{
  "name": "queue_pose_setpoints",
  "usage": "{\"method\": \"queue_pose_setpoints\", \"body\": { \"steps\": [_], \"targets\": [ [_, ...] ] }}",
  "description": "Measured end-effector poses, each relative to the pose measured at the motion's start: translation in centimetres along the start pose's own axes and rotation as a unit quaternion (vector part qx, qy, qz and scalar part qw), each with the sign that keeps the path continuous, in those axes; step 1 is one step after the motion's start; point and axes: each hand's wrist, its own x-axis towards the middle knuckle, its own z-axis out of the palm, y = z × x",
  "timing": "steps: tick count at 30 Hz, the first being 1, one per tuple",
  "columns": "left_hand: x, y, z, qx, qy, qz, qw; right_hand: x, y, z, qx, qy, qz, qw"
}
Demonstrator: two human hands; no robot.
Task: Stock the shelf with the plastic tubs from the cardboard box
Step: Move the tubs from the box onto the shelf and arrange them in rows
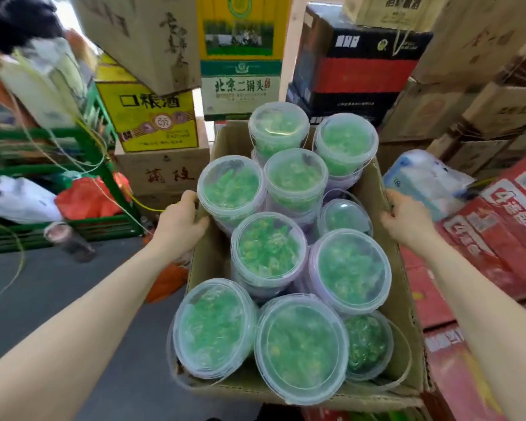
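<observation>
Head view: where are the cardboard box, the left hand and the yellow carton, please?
cardboard box point(403, 299), head view, on the bare inner side of its right wall.
left hand point(179, 221), head view, on the back of the hand, which grips the box's left wall.
yellow carton point(152, 120), head view, on its printed front face.

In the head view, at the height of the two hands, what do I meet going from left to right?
Green crate → left hand → cardboard box full of plastic tubs → right hand → red cartons.
</observation>
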Motion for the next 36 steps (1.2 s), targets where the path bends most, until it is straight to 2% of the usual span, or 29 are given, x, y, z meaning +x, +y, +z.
{"method": "queue_pose_setpoints", "body": {
  "steps": [4, 8, 14, 21, 27, 32, 36],
  "targets": [
    [-4.1, -11.0, -6.7, 0.012, 0.047, -0.050, 0.998, -1.5, -11.7, 6.0, 0.013, -0.018, -0.033, 0.999],
    [-9.0, -22.1, -13.1, 0.017, 0.074, -0.139, 0.987, -3.3, -24.0, 13.0, 0.030, -0.048, -0.070, 0.996],
    [-17.4, -36.7, -21.0, 0.016, 0.146, -0.287, 0.947, -5.0, -42.6, 23.3, 0.047, -0.121, -0.170, 0.977],
    [-26.2, -51.3, -28.5, 0.015, 0.216, -0.437, 0.873, -7.2, -66.3, 33.8, 0.017, -0.194, -0.329, 0.924],
    [-30.6, -62.1, -35.3, 0.021, 0.259, -0.542, 0.799, -10.0, -86.6, 41.3, 0.016, -0.250, -0.426, 0.869],
    [-34.1, -69.8, -41.7, 0.002, 0.305, -0.593, 0.745, -13.8, -102.3, 45.2, 0.009, -0.272, -0.491, 0.828],
    [-37.5, -77.4, -47.4, -0.017, 0.339, -0.614, 0.713, -18.6, -114.6, 48.0, -0.008, -0.255, -0.543, 0.800]
  ]
}}
